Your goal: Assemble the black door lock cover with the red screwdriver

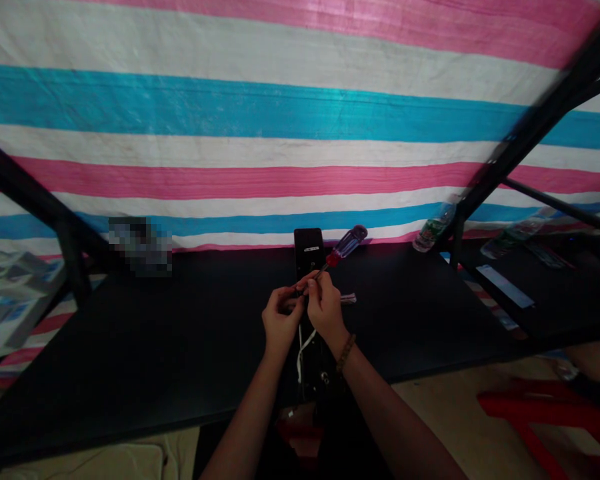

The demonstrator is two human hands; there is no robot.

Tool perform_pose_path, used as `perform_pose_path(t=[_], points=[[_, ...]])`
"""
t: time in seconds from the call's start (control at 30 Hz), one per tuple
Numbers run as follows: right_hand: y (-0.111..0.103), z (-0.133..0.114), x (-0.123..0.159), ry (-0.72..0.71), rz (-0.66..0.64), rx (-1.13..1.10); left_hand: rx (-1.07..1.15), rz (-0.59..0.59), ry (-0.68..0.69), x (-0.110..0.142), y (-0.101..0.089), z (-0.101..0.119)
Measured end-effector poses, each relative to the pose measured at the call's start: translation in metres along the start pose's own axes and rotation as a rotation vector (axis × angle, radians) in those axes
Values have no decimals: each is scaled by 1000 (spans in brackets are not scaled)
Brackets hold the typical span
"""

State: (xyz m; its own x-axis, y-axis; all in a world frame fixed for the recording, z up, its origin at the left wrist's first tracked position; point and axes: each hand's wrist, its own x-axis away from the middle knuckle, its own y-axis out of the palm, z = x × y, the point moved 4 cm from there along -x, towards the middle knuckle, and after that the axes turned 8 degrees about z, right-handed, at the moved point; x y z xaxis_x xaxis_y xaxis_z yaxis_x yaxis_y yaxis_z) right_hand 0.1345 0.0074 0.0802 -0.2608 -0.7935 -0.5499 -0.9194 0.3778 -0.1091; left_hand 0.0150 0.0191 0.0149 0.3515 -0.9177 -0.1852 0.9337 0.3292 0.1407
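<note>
My right hand [325,308] is closed in a pinch on the shaft of a screwdriver [347,245]. Its clear purple handle with a red collar points up and to the right, away from me. Fingertips of my left hand [283,317] meet the right ones near the screwdriver's lower end, pinched around something too small and dark to make out. Both hands are above a long black device [307,241] that lies lengthwise on the table. A white cord [300,363] runs along its near part. Beside my right hand lies a small pale striped piece [349,299], partly hidden.
The black table [190,360] backs onto a striped plastic sheet [260,107]. A blurred-out object [140,247] stands at the back left. One plastic bottle [433,230] leans by the right metal frame. A red stool [545,413] and part of another person are at lower right.
</note>
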Motion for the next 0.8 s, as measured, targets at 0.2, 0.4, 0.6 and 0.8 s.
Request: perform_pose_path(t=[0.2,0.4,0.6,0.8], points=[[1,1,0,9,15,-11,16,-27,-1,0,1,3],[2,-2,-1,-16,-21,4,46,-39,16,0,3,2],[2,-4,-2,-149,8,84,68,-33,3,0,4,1],[3,5,1,-155,40,30,67,-33,7,-1,4,-1]])
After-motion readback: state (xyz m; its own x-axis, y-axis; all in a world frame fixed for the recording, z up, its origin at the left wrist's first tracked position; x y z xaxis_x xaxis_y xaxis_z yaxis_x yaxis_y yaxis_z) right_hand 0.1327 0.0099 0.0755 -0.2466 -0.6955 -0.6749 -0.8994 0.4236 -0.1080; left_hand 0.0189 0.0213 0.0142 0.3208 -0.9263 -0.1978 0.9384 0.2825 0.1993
